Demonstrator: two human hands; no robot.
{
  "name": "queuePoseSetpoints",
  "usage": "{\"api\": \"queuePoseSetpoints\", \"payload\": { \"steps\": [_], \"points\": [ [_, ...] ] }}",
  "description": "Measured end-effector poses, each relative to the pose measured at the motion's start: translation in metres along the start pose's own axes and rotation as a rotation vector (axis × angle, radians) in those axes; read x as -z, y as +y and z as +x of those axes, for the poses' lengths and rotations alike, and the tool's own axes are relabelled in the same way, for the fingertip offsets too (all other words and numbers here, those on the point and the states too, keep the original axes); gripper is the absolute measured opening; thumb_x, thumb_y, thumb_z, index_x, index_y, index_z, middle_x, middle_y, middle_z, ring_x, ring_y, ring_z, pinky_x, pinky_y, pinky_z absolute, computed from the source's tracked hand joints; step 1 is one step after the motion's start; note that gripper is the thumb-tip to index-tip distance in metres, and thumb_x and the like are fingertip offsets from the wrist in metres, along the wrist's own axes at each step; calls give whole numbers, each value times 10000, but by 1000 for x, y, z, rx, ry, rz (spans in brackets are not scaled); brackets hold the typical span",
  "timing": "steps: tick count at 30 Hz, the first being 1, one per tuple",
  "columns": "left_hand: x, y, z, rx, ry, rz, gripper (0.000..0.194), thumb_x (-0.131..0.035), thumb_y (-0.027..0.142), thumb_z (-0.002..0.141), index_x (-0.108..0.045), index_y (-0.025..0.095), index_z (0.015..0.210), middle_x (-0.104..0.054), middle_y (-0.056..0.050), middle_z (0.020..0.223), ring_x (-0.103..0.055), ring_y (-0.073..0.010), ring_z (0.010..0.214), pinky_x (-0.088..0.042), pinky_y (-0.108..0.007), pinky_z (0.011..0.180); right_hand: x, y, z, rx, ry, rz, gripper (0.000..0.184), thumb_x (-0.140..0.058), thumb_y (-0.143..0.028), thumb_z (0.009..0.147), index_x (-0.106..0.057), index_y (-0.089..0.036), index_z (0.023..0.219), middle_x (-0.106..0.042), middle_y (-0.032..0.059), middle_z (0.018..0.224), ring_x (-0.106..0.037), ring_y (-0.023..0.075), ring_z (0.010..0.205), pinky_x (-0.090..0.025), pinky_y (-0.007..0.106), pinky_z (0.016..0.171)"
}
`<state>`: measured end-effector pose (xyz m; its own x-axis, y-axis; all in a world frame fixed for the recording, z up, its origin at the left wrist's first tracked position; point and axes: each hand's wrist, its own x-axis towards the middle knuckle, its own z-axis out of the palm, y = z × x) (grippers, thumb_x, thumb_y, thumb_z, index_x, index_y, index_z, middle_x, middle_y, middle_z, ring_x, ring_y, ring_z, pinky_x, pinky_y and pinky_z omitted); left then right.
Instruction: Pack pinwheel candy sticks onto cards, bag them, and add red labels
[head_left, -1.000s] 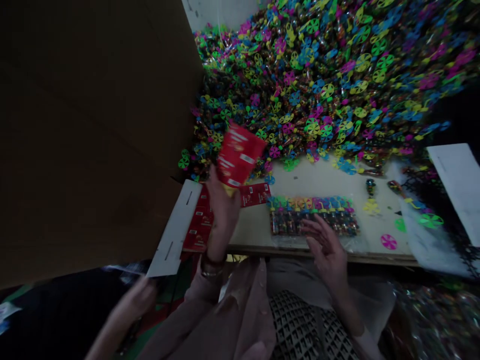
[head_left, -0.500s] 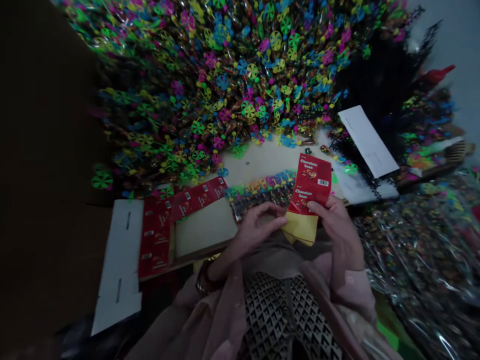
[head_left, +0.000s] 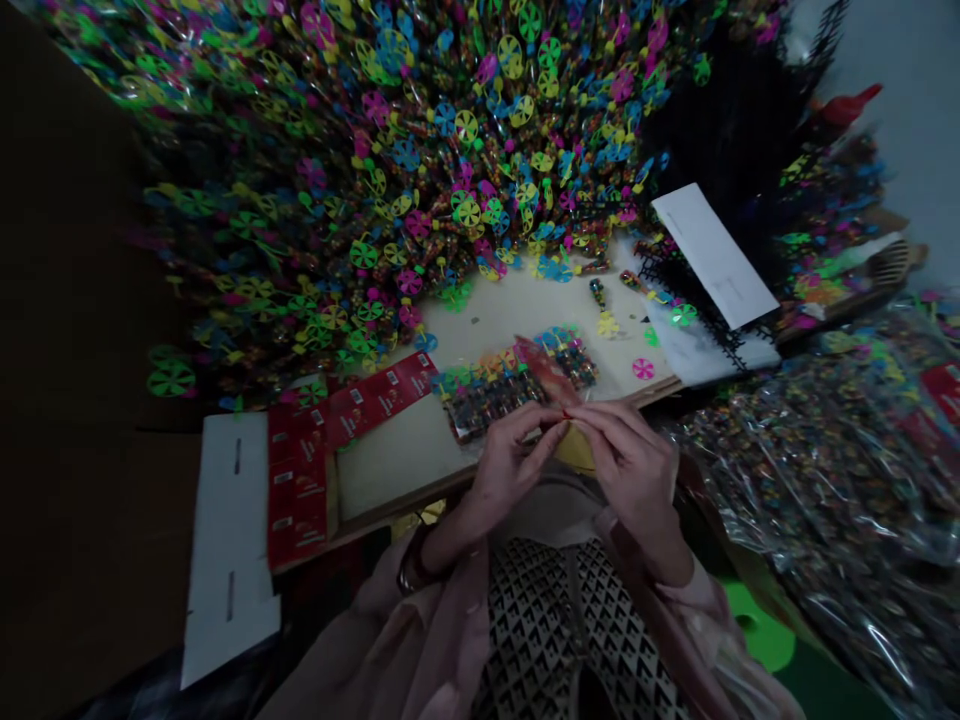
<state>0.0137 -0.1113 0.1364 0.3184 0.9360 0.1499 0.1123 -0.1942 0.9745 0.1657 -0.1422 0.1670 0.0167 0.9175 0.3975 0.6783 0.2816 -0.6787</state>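
1. Head view, far left: a white slotted panel (head_left: 214, 530) is seen beside a row of red printed cards (head_left: 298, 480), which are laid along the left and far sides of a bare part of the table (head_left: 397, 455).
2. Behind these, a great pile of candy-filled tubes with coloured pinwheels (head_left: 420, 150) is spread.
3. Near the table's front edge, a clear bag of tubes (head_left: 487, 395) is laid flat, its tubes ranged in a row.
4. By the left hand (head_left: 510, 465), thumb and fingertips are brought together on a red-and-yellow card (head_left: 546, 370).
5. The card is held at the front edge, tilted, its red end overlapping the bag in view; whether the two are touching cannot be told.
6. By the right hand (head_left: 634, 465), the same card is pinched, the fingertips almost meeting the left ones.
7. Beyond, a loose tube (head_left: 597, 292) is left on the table.
8. Farther right, a white card (head_left: 716, 255) is rested on black netting (head_left: 705, 130), and bagged tubes (head_left: 825, 450) are heaped.
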Motion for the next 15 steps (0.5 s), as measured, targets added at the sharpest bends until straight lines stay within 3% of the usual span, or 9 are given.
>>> {"api": "queuePoseSetpoints", "payload": {
  "steps": [6, 11, 15],
  "points": [
    [3, 1, 3, -178, -58, 104, 120, -523, 202, 916, -638, 169, 923, -618, -36, 804, -574, -119, 757, -448, -218, 695, 0, 0, 4, -10, -66, 62, 221, -507, -202, 924, -716, -257, 968, -718, 9, 879, -657, 147, 831, -531, 285, 801],
    [6, -1, 5, -239, -63, 163, 131, -500, 188, 925, -628, 164, 922, -613, -45, 803, -567, -128, 775, -449, -223, 696, -2, -4, 5, 7, -81, 11, 194, -526, -192, 907, -710, -240, 944, -726, 19, 904, -655, 157, 847, -514, 309, 852],
    [8, -6, 4, -199, -77, 113, 132, -509, 207, 922, -634, 167, 907, -631, -53, 816, -587, -134, 781, -457, -231, 699, -3, 10, 8, -171, -134, 161, 152, -575, -265, 877, -718, -212, 874, -723, 15, 824, -658, 143, 740, -540, 271, 738]
  ]
}}
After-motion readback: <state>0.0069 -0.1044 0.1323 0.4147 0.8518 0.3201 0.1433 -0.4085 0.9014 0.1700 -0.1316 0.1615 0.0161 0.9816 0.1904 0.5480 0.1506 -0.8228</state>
